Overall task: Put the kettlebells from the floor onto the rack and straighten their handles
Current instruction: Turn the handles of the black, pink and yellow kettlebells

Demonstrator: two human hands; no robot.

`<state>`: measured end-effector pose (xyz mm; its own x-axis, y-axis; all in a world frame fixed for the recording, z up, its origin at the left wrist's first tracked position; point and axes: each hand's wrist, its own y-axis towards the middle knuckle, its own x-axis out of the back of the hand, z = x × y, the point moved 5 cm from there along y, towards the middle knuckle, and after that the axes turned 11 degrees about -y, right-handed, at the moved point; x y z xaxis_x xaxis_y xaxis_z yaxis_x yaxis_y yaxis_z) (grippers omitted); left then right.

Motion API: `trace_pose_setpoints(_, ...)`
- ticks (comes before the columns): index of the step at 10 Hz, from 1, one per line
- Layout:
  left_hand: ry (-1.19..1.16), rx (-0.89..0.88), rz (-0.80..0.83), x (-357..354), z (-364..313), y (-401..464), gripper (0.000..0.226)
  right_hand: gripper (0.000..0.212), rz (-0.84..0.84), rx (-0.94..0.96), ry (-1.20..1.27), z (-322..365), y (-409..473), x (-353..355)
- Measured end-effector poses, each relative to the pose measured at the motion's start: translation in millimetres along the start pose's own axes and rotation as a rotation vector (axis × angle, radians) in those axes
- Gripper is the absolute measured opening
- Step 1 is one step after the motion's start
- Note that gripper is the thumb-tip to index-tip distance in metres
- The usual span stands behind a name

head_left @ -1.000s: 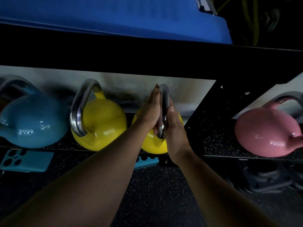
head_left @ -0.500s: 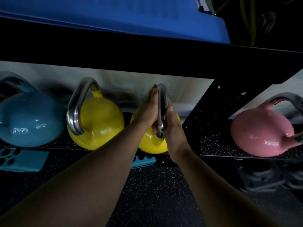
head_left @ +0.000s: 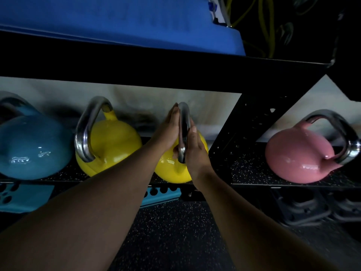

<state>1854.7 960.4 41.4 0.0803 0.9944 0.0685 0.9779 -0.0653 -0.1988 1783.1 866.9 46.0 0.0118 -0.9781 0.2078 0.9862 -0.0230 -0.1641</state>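
Note:
Several kettlebells stand on the black rack shelf [head_left: 252, 171]. A yellow kettlebell [head_left: 170, 171] sits in the middle, its steel handle [head_left: 184, 132] seen edge-on, pointing toward me. My left hand [head_left: 169, 132] presses flat on the handle's left side and my right hand [head_left: 196, 151] clasps its right side. Another yellow kettlebell [head_left: 115, 145] stands to the left with its handle turned at an angle. A blue kettlebell [head_left: 33, 147] is at the far left. In the right bay a pink kettlebell [head_left: 298, 155] has its handle swung to the right.
A black upper shelf [head_left: 156, 69] carries a blue mat [head_left: 117, 20] just above the kettlebells. A perforated black upright [head_left: 252, 122] separates the two bays. Teal perforated rails [head_left: 25, 198] run under the shelf. Dark weights [head_left: 304, 208] lie on the speckled floor [head_left: 172, 235] at lower right.
Both hands stay clamped on the middle yellow kettlebell's handle. The view has shifted slightly; the kettlebell and hands show almost no movement.

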Motion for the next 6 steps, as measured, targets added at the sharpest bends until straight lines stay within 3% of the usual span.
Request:
trace_pose_setpoints(2,0.257,0.010,-0.094,7.4,-27.7,-9.6,0.051,0.049,-0.010,-0.012,-0.322,14.4,-0.8,19.1)
trace_pose_setpoints(3,0.564,-0.091,-0.094,14.1,-47.4,-26.1,0.042,0.038,-0.025,-0.018,-0.606,35.6,-16.3,46.3)
trace_pose_setpoints(5,0.697,-0.179,0.065,19.6,-89.1,-85.6,0.030,0.022,-0.055,0.149,-0.907,85.2,-62.9,81.1)
trace_pose_setpoints(6,0.721,-0.237,0.090,13.0,-115.1,-120.6,0.029,0.025,-0.050,0.211,-0.967,105.6,-90.5,93.0)
